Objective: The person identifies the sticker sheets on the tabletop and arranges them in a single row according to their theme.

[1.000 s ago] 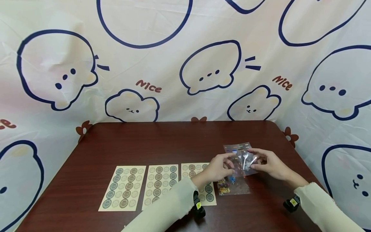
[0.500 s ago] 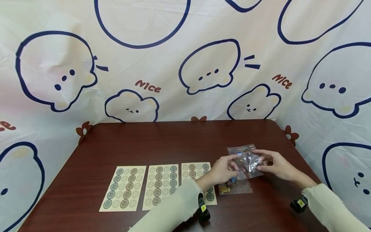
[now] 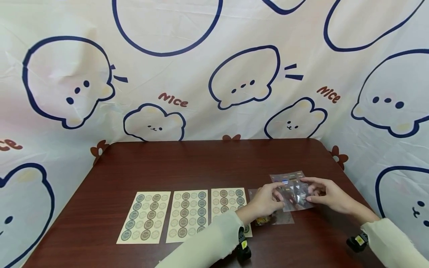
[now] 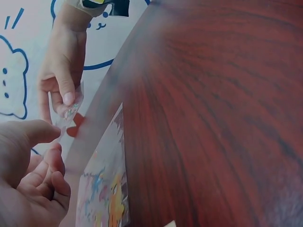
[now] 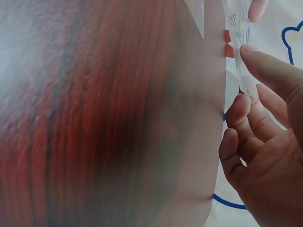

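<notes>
A clear plastic bag (image 3: 295,191) with shiny bits inside is held up over the right part of the table. My left hand (image 3: 264,201) pinches its left side, and my right hand (image 3: 330,194) pinches its right side between thumb and fingers. Beneath, a second clear bag (image 4: 102,184) with yellow, blue and pink pieces lies on the table, partly hidden by my left hand in the head view. In the right wrist view the held bag (image 5: 240,28) appears edge-on, a fingertip of the other hand at its far side.
Three cream sheets of round stickers lie in a row: a left sheet (image 3: 143,217), a middle sheet (image 3: 186,214) and a right sheet (image 3: 228,195), the last partly covered by the left arm. A printed cloth (image 3: 194,74) hangs behind the dark red table (image 3: 187,163).
Both hands have moved a little to the right and toward me with the held bag. The second bag shows more at its upper left; the sticker sheets stay put.
</notes>
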Action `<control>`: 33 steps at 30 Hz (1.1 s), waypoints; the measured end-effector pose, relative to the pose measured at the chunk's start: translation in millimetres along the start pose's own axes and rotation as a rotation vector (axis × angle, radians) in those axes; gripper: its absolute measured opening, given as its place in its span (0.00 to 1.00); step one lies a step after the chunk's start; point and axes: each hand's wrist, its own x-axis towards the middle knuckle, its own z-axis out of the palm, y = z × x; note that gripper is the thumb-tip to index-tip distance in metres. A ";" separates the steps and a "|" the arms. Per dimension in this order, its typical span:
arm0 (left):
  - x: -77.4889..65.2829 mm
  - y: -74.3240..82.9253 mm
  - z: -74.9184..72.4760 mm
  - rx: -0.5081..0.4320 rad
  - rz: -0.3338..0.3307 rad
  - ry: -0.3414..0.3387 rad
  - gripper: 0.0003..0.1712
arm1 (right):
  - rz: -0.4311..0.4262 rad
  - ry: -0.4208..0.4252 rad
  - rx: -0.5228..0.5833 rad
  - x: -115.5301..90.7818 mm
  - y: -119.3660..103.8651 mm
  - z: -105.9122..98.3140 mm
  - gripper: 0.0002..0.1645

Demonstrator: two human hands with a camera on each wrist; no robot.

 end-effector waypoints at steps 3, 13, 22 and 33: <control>1.2 0.5 3.9 -0.001 -0.001 0.006 0.35 | 0.013 0.007 -0.013 -4.1 1.4 -2.2 0.34; 6.1 3.6 13.0 0.031 -0.017 0.040 0.35 | 0.003 0.038 -0.022 -11.8 3.5 -8.9 0.33; 9.8 3.3 26.6 0.075 -0.036 0.052 0.35 | 0.015 -0.026 0.017 -17.6 14.5 -14.4 0.33; 8.0 8.6 34.7 0.119 -0.017 0.021 0.34 | 0.033 -0.071 0.039 -23.6 22.1 -19.7 0.34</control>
